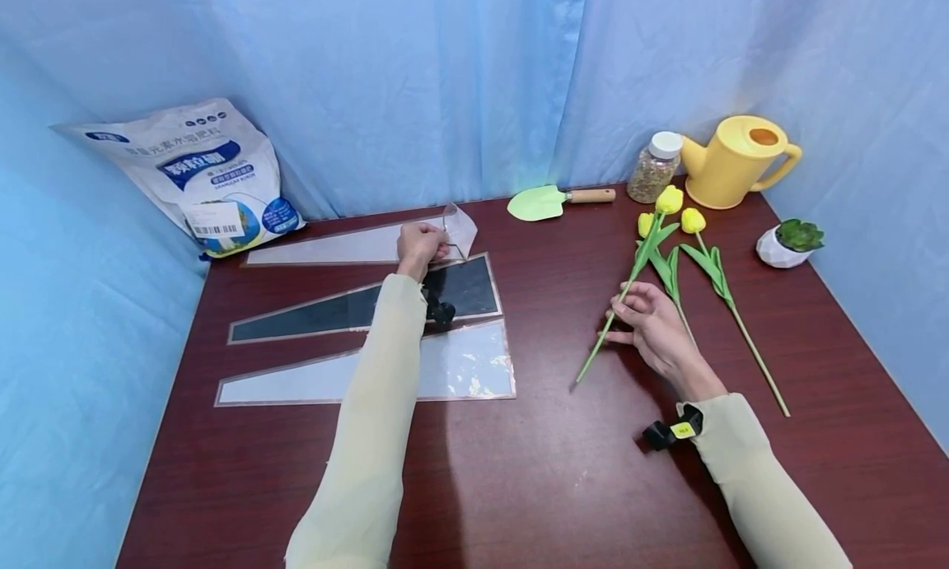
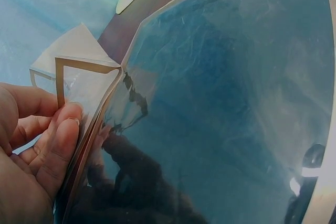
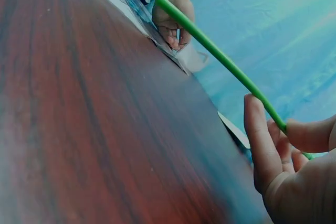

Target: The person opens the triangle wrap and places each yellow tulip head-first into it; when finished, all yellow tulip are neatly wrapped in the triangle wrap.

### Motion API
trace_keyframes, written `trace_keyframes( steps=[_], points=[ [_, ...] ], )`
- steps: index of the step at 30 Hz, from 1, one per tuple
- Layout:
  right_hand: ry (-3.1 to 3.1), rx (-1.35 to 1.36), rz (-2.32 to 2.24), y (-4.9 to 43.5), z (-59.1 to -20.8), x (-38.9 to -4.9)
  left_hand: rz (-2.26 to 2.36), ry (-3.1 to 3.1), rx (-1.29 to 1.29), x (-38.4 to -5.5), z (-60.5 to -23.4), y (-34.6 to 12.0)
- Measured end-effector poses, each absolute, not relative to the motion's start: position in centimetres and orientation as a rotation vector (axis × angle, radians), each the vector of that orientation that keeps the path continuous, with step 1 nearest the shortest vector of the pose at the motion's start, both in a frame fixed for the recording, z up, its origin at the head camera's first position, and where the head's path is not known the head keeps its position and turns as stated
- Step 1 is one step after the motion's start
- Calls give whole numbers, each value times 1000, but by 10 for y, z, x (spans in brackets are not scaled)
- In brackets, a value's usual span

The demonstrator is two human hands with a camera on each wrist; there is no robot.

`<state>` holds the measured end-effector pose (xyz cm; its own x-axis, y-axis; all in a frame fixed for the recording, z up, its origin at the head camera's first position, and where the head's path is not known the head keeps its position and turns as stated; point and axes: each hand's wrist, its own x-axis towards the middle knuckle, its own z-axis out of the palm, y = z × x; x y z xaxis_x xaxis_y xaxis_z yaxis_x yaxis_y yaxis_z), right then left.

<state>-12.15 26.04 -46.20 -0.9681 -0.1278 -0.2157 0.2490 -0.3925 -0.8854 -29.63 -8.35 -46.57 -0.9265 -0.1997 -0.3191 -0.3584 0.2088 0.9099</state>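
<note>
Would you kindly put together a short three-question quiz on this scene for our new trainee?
1. True or false: the right hand holds a tulip by its stem.
2. What does the left hand pinch?
A) the bag
B) the rear white sheet
C) the succulent
3. Fill in the gap: between the trowel and the watering can stands the ____.

Key:
1. True
2. B
3. Jar
</note>
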Motion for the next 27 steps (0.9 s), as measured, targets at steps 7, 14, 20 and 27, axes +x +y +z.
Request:
trace_keyframes(
  steps=[7,14,20,27],
  points=[
    [1567,245,-2516,253,-461,-130,1811,2337,-528,-299,-468,-84],
    [1546,264,-2585,246,-457,-138,1808,2332,-537,-300,-468,-84],
    [1480,288,-2666,239,-455,-146,1799,2340,-541,-300,-469,-84],
    [1474,390,-2719,228,-452,-156,1805,2342,-528,-297,-468,-84]
  ],
)
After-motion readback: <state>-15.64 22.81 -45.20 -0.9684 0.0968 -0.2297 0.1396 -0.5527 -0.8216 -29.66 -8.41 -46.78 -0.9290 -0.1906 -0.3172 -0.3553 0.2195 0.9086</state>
